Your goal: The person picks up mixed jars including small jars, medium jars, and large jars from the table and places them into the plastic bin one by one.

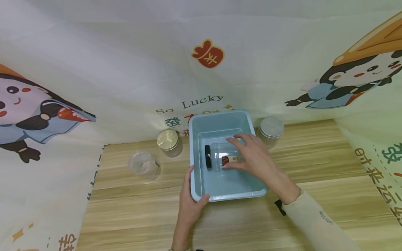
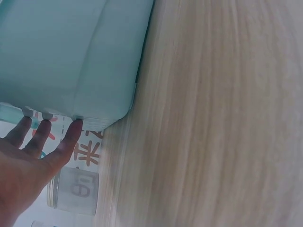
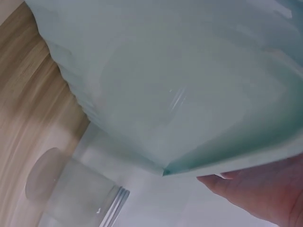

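A wooden counter (image 1: 314, 167) carries everything, with a cartoon-printed cloth (image 1: 94, 69) hung behind and beside it. At its middle sits a pale blue plastic tub (image 1: 220, 120), the biggest thing on the wood. The left hand (image 1: 190, 205) holds the tub's near left corner: the thumb hooks over the rim while the fingers (image 2: 71, 135) lie straight against the outer wall, as the left wrist view shows. The right hand (image 1: 255, 158) reaches into the tub from the right, its fingers spread and lightly bent over a clear jar (image 1: 220, 157) that lies on its side on the tub floor, black lid pointing left and a label facing up; whether it truly grips the jar or only rests on it cannot be told. Just right of the tub stands a jar with a silver lid (image 1: 270, 129). Just left stands a gold-lidded jar (image 1: 169, 142), and farther left a clear lidless jar (image 1: 143, 164).
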The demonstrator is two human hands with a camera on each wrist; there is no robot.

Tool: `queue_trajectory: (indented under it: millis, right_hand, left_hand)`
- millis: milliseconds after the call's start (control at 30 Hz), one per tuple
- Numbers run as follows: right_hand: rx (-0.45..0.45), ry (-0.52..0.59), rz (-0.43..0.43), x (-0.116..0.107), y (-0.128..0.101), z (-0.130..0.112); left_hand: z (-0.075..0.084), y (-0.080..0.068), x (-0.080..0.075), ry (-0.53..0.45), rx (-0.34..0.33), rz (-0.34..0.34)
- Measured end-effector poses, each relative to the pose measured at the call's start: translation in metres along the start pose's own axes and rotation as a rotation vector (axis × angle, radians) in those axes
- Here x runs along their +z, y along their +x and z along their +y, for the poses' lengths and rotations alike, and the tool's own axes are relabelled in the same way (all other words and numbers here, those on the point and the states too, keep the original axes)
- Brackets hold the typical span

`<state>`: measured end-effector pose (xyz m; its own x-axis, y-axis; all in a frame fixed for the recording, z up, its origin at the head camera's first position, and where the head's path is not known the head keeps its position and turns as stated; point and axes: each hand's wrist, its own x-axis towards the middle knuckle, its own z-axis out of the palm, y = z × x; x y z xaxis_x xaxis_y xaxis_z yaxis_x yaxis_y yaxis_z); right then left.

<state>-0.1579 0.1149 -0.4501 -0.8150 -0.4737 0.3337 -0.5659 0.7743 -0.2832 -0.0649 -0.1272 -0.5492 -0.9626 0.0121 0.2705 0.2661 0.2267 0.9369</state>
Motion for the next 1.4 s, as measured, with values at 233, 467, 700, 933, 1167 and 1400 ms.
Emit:
queue_trajectory:
  millis: [233,467,700,933,1167,1400]
  right_hand:
    - [0.037,0.026,0.009,-0.008,-0.006,0.008]
    - [0.043,0.011,0.031,-0.011,-0.01,0.013]
    - [0.024,0.002,0.046,-0.012,-0.011,0.016]
    - [0.042,0.026,0.053,-0.015,-0.014,0.023]
    - [0.032,0.048,0.095,-0.017,-0.02,0.035]
    - [0.028,0.054,0.161,-0.019,-0.023,0.046]
  left_hand:
    - [0.002,0.001,0.001,0.003,-0.001,-0.001]
    - [-0.003,0.0,0.002,0.012,0.036,0.019]
    - [-0.003,0.0,0.003,0.002,0.025,0.019]
    - [-0.001,0.0,0.003,0.015,0.015,0.022]
    - [0.001,0.0,0.004,-0.001,0.028,0.019]
    - [0.002,-0.001,0.003,-0.014,0.011,0.022]
